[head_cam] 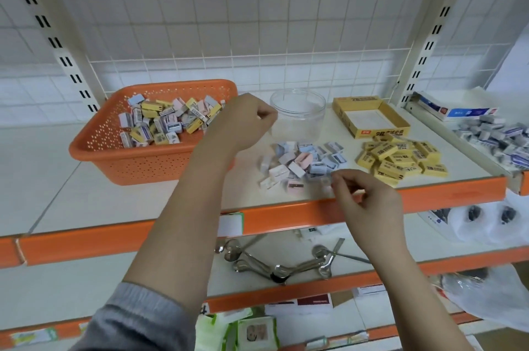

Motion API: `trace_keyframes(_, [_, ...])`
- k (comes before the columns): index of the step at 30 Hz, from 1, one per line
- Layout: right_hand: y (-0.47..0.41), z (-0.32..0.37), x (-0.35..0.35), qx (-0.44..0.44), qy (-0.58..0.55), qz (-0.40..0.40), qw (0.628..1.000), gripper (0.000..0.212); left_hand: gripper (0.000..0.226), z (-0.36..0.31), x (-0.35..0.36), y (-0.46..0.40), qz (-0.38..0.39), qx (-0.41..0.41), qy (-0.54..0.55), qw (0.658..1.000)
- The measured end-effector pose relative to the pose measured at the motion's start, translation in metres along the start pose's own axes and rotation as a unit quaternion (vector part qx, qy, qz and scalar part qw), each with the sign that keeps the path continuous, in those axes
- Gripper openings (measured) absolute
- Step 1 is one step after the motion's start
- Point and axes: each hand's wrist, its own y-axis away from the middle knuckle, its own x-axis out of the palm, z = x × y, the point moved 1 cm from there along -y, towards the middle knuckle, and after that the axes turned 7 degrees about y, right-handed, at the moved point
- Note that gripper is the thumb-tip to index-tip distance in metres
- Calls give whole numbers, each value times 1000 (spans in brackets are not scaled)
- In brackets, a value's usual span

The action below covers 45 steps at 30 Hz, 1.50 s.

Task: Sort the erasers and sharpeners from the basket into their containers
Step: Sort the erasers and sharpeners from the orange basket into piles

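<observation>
An orange basket (114,156) at the left of the shelf holds several mixed erasers and sharpeners (160,121). A clear round jar (297,113) and an open yellow cardboard box (369,117) stand behind two loose piles: pastel sharpeners (300,162) and yellow erasers (400,157). My left hand (243,121) hovers between the basket and the jar with its fingers curled round a small pale piece that is mostly hidden. My right hand (363,196) is at the front edge of the sharpener pile, its fingertips pinching a small pale sharpener that is blurred.
The shelf's orange front edge (286,216) runs under my right hand. To the right, a neighbouring shelf carries a heap of grey-blue erasers (492,136) and a white-blue box (458,110). Metal spoons (274,265) lie on the shelf below.
</observation>
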Motion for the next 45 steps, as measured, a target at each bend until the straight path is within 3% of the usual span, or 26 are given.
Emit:
trace_keyframes(8, [7,69,82,8,-31,-62,998,15,21,60,-93,46,-47,26,-4,999])
trace_keyframes(18, [8,135,140,-34,-10,-74,997,13,22,126,-152,73,-59,-22,-13,998])
trace_keyframes(21, [-17,158,140,-55,2,-34,998,13,22,132,-158,80,-77,-38,-8,996])
trace_keyframes(24, [-64,182,150,-65,54,78,993,12,22,134,-159,87,-70,-51,-24,996])
trace_keyframes(27, [-110,196,185,-129,167,227,951,13,23,133,-159,90,-63,-71,-17,995])
trace_keyframes(31, [-136,192,237,-232,316,429,814,26,22,134,-161,95,-79,-82,-12,993])
trace_keyframes(34, [-143,180,261,-270,374,488,741,45,21,137,-164,102,-97,-79,-5,992])
trace_keyframes(38, [-145,168,279,-300,395,477,725,50,23,143,-168,106,-99,-89,-15,991])
trace_keyframes(43, [-145,167,283,-301,411,446,736,43,22,145,-171,106,-97,-83,-3,992])
trace_keyframes(45, [-148,172,273,-284,394,427,763,42,22,144,-173,98,-86,-74,-10,994])
